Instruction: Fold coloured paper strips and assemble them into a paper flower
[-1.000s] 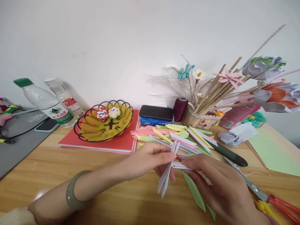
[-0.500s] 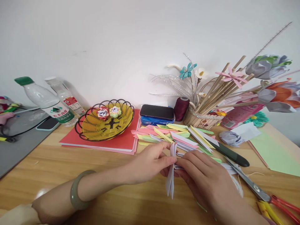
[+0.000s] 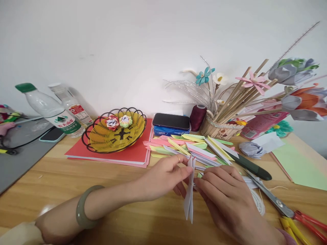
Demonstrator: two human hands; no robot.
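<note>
Between the thumb and fingers of my left hand (image 3: 168, 178) a folded white paper piece (image 3: 189, 200) is pinched, standing upright with its split lower ends pointing down. A touch of red shows at its top edge. To the right, my right hand (image 3: 227, 197) is curled, its thumb and fingertips pressed together close beside the paper's middle. What those fingertips hold is hidden. Just behind both hands lies a loose heap of folded paper strips (image 3: 189, 146) in white, yellow, pink and green.
A yellow woven basket (image 3: 104, 143) with two paper balls sits on red paper (image 3: 76, 148). Scissors (image 3: 276, 200), a dark green pen-like tool (image 3: 255, 170) and a white cord coil (image 3: 258, 202) lie right. Behind stand a phone on a blue pack (image 3: 171, 131), a thread spool (image 3: 198, 117) and a flower pot (image 3: 217, 131).
The white paper piece has shifted slightly right and down in my left hand. My right hand's fingertips have drawn a little away from it, to the right.
</note>
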